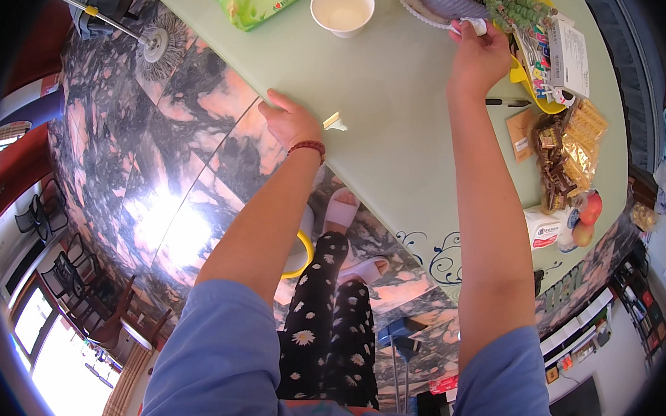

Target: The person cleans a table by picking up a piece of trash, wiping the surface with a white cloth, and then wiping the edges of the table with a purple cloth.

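Observation:
My right hand (482,57) pinches a crumpled white tissue (473,26) against the pale rim of a round planter (425,12). Inside that planter is a ribbed purple-grey surface, partly cut off by the picture's top. A green succulent (518,13) stands just beyond my fingers. My left hand (292,118), with a red braided bracelet at the wrist, rests at the edge of the pale green table (395,98) and holds nothing that I can see. On the tabletop beside it lies a small cream and white scrap (336,122).
A white paper cup (342,9) with pale liquid and a green tissue pack (259,1) stand at the far side. To the right are a yellow tray (520,71), a pen (508,102), bagged biscuits (582,145) and fruit (586,218). A mop (159,45) lies over the marbled floor.

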`<state>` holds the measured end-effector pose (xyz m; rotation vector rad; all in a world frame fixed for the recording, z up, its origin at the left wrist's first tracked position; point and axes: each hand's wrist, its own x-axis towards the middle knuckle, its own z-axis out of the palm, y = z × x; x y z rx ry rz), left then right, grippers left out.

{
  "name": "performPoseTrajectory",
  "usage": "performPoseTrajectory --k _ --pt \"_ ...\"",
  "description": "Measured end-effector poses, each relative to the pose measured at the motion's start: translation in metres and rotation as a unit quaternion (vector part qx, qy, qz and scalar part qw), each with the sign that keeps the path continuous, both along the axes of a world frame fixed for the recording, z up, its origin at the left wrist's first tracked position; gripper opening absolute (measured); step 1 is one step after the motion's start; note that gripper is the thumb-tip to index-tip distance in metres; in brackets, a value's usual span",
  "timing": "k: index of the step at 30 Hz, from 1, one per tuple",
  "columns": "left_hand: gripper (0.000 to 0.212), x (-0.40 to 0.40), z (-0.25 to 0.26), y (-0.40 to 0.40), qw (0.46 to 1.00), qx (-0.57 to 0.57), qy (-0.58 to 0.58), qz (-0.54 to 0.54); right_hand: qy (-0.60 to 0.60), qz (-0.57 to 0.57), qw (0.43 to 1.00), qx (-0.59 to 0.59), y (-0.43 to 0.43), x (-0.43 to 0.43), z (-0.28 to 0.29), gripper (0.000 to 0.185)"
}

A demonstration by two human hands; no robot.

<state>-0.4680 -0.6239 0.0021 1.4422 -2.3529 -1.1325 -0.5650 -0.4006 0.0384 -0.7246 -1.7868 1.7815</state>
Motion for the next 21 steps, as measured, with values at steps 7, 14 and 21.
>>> performPoseTrajectory --k 7,14,21 --pt "0.068 0.0 -0.001 0.0 1.0 0.003 -0.003 0.001 -0.034 0.004 0.994 0.108 0.001 0.004 0.003 0.02" --pt "0.067 0.0 -0.003 -0.001 1.0 0.013 0.008 0.001 -0.056 0.044 0.968 0.24 0.014 0.001 -0.008 0.024" --pt "0.067 0.0 -0.005 -0.001 1.0 0.014 0.016 -0.001 -0.121 0.036 0.888 0.443 0.029 -0.008 -0.031 0.033"
